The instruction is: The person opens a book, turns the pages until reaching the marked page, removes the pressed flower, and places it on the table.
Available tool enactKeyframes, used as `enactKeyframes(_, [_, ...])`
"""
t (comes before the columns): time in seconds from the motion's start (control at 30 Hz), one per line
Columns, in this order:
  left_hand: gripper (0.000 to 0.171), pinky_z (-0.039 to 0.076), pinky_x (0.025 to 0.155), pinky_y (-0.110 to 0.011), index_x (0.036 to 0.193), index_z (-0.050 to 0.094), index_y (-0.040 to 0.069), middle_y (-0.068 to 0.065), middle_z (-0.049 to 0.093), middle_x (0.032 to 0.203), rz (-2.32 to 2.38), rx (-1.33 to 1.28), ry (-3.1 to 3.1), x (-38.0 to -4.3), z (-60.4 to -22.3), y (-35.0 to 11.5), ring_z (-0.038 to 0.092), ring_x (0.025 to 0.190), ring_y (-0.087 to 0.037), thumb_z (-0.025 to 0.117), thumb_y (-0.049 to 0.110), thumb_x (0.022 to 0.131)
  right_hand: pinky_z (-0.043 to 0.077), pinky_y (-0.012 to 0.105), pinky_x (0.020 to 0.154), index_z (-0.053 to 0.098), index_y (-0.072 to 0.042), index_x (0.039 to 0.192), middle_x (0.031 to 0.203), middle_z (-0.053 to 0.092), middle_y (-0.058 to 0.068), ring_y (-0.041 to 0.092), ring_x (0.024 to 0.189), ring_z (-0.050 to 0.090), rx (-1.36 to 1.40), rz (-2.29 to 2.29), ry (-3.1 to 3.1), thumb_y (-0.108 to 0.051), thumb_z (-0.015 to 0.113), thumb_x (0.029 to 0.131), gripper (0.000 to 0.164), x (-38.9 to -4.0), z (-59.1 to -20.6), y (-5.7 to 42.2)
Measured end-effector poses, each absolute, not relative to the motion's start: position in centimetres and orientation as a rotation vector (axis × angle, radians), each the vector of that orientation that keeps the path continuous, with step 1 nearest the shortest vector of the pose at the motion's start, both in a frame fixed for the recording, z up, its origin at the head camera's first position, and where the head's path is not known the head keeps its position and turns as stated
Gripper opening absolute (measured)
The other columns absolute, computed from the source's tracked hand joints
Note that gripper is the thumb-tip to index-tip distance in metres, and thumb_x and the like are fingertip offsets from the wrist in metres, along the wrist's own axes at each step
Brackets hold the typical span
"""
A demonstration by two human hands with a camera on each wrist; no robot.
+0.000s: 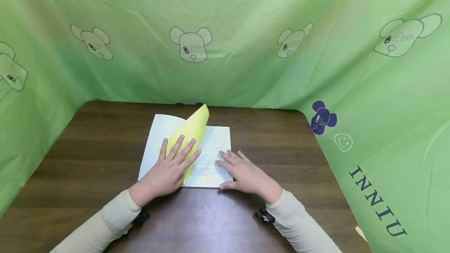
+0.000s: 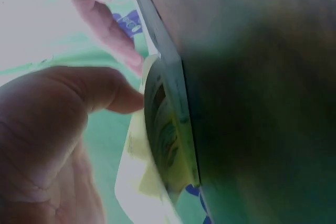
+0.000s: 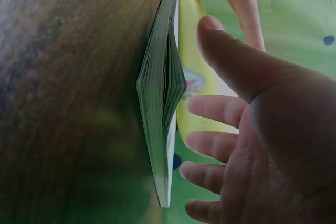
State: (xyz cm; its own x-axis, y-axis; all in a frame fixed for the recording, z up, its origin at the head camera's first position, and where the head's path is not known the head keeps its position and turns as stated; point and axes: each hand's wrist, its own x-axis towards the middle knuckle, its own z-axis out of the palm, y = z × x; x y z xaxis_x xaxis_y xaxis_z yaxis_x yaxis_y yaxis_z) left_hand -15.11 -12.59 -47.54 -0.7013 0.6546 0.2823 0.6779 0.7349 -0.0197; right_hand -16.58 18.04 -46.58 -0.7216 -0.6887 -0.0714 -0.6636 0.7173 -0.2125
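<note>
Near the viewer, two pale sleeves [image 1: 112,214] with black bands [image 1: 265,216] at the wrists reach in from left and right over a brown wooden table [image 1: 207,221]. Between them lies a book [image 1: 211,174], opened flat, its near edge toward the person.

At left, the left hand [image 1: 166,171] rests on a yellow leaf [image 1: 195,128], its fingers straight and apart, laid across the sheet rather than clamped on it. At right, the right hand [image 1: 242,173] spreads its fingers over the right edge of the printed page, thumb by the near corner; it grips nothing, though whether every fingertip touches paper is hard to tell.

The yellow leaf is the left hand's neighbor: it lies directly under those fingers, while the right hand sits apart from it, across the print. Curled up from the book, the leaf runs near to far along its long axis, leaning right, its far tip above and past the page's top edge. A white leaf [image 1: 152,143] lies to its left. Beyond the table's far edge hangs a green curtain [image 1: 246,30] printed with bear heads.
</note>
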Motion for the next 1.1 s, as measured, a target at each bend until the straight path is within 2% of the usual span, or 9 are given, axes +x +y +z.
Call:
enactKeyframes(0.23, [0.063, 0.010, 0.117, -0.074, 0.153, 0.050, 0.017, -0.006, 0.028, 0.169, -0.185, -1.197, -2.809, -15.1, -47.4, -12.8, 0.015, 0.157, -0.040, 0.064, 0.012, 0.092, 0.021, 0.060, 0.122, 0.055, -0.013, 0.148, 0.163, 0.040, 0.011, 0.033, 0.151, 0.035, -1.093, -0.239, 2.748, -0.056, 0.072, 0.089, 0.075, -16.4, -46.7, 18.2])
enactKeyframes(0.43, [0.057, 0.027, 0.112, -0.074, 0.149, 0.055, 0.016, -0.015, 0.036, 0.164, -0.203, -1.177, -2.954, -14.8, -47.2, -12.8, 0.028, 0.153, -0.042, 0.064, 0.013, 0.092, 0.023, 0.058, 0.122, 0.058, -0.013, 0.145, 0.161, 0.042, 0.011, 0.032, 0.151, 0.037, -1.077, -0.217, 2.742, -0.057, 0.075, 0.086, 0.075, -16.4, -46.5, 18.1])
enactKeyframes(0.53, [0.057, 0.032, 0.109, -0.074, 0.148, 0.055, 0.016, -0.017, 0.038, 0.162, -0.223, -1.112, -3.016, -14.7, -47.0, -12.8, 0.031, 0.151, -0.042, 0.061, 0.012, 0.091, 0.025, 0.058, 0.122, 0.060, -0.014, 0.143, 0.160, 0.044, 0.011, 0.033, 0.150, 0.039, -1.080, -0.204, 2.744, -0.056, 0.077, 0.085, 0.074, -16.4, -46.4, 18.1])
enactKeyframes(0.7, [0.054, 0.034, 0.106, -0.075, 0.146, 0.058, 0.016, -0.016, 0.042, 0.160, -0.266, -1.030, -3.060, -14.6, -46.7, -12.9, 0.034, 0.150, -0.041, 0.057, 0.011, 0.092, 0.030, 0.059, 0.119, 0.064, -0.013, 0.138, 0.157, 0.048, 0.011, 0.033, 0.147, 0.043, -1.115, -0.189, 2.745, -0.049, 0.076, 0.089, 0.062, -16.5, -46.2, 18.1])
enactKeyframes(0.87, [0.044, 0.035, 0.105, -0.075, 0.143, 0.062, 0.019, -0.013, 0.045, 0.159, -0.293, -0.970, -3.075, -14.5, -46.7, -12.7, 0.035, 0.150, -0.038, 0.051, 0.019, 0.100, 0.037, 0.059, 0.115, 0.071, -0.014, 0.125, 0.150, 0.056, 0.012, 0.035, 0.141, 0.050, -1.197, -0.168, 2.745, -0.042, 0.073, 0.093, 0.043, -16.6, -46.0, 18.2])
enactKeyframes(1.1, [0.038, 0.035, 0.102, -0.078, 0.139, 0.066, 0.020, -0.016, 0.045, 0.158, -0.308, -0.973, -3.065, -14.3, -46.7, -12.5, 0.036, 0.149, -0.042, 0.053, 0.026, 0.103, 0.043, 0.059, 0.110, 0.073, -0.014, 0.119, 0.147, 0.059, 0.013, 0.036, 0.139, 0.052, -1.208, -0.195, 2.739, -0.039, 0.075, 0.092, 0.038, -16.4, -45.7, 18.2])
